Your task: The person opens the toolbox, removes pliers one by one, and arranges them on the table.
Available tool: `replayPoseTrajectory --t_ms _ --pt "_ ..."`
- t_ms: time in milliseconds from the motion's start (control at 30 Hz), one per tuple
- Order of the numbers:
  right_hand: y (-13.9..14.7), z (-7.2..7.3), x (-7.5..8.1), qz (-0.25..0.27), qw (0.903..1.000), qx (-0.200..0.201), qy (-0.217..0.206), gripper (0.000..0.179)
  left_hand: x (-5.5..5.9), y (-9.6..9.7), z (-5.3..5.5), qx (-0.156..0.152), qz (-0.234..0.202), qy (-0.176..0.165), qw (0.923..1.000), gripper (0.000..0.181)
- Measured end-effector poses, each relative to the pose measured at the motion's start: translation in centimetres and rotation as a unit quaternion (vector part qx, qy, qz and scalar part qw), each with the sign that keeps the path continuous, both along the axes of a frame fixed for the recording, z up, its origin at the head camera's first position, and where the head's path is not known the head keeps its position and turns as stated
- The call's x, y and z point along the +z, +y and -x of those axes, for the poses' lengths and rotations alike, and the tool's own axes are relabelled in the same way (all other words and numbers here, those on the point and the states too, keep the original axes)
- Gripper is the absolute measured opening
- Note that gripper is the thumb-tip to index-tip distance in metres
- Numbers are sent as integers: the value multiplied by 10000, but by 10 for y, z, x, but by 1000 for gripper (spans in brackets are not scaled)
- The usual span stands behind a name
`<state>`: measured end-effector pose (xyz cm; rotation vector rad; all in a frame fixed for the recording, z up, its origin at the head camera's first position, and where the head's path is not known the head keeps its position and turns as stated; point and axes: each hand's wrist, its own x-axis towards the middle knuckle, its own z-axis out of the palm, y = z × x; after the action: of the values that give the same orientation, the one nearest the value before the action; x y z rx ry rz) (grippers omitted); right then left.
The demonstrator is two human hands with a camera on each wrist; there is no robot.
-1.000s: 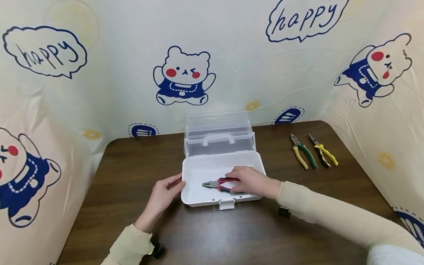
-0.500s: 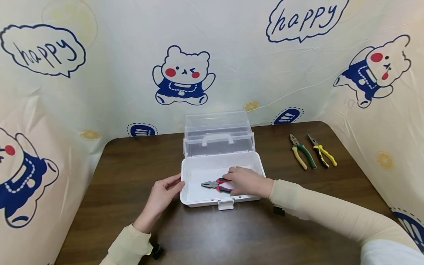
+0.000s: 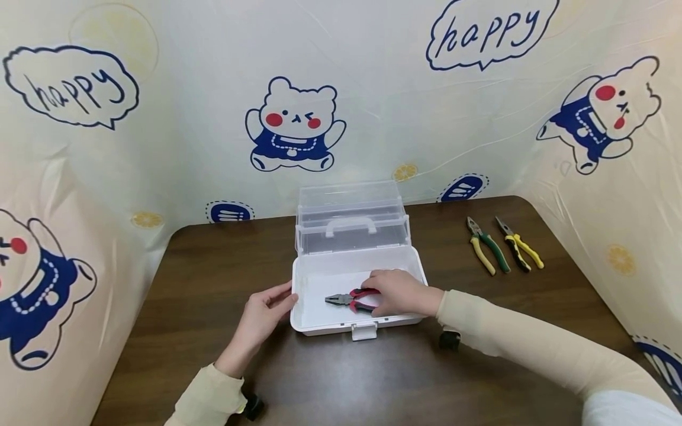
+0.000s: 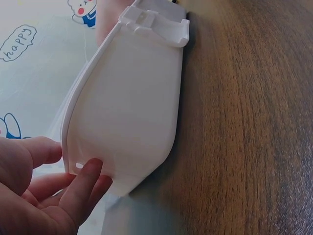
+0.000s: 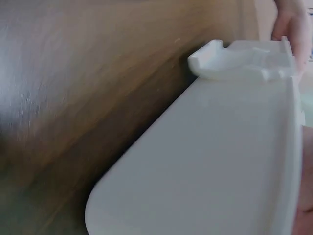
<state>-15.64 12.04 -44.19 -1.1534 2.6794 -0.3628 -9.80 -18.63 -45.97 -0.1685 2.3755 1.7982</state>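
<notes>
A white toolbox (image 3: 319, 326) lies on the table with its clear lid (image 3: 350, 239) tipped back. My left hand (image 3: 262, 316) holds its left end, thumb at the rim and fingers against the outer wall; in the left wrist view, this hand (image 4: 44, 188) pinches the rim near a small hole. Inside the box, my right hand (image 3: 401, 293) grips the red-and-black handles of a pair of pliers (image 3: 340, 299), whose grey jaws point left. The handle ends are hidden under that hand. A white latch (image 3: 364, 331) hangs at the box's front, also visible in the right wrist view.
Two more pairs of pliers lie at the table's back right: one with green and cream handles (image 3: 487, 245), the other with yellow and black handles (image 3: 519, 244). A printed bear curtain (image 3: 186, 118) hangs behind and beside the brown wooden table (image 3: 213, 254).
My right hand has shifted slightly left, covering more of the pliers' handles. My left hand stays on the toolbox's left end, and the box keeps its place.
</notes>
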Motion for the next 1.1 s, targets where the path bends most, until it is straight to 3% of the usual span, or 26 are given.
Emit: replayPoseTrajectory --t_ms 433,700,1100 --pt "10 -5 23 362 9962 -123 -782 42 2 0 -2 -31 64 6 10000 45" --pt "21 -13 37 362 9978 -226 -505 45 0 -1 -1 6 -35 0 10000 45" --pt "44 -18 58 472 9952 -799 -308 48 0 -1 1 -35 5 15 10000 45"
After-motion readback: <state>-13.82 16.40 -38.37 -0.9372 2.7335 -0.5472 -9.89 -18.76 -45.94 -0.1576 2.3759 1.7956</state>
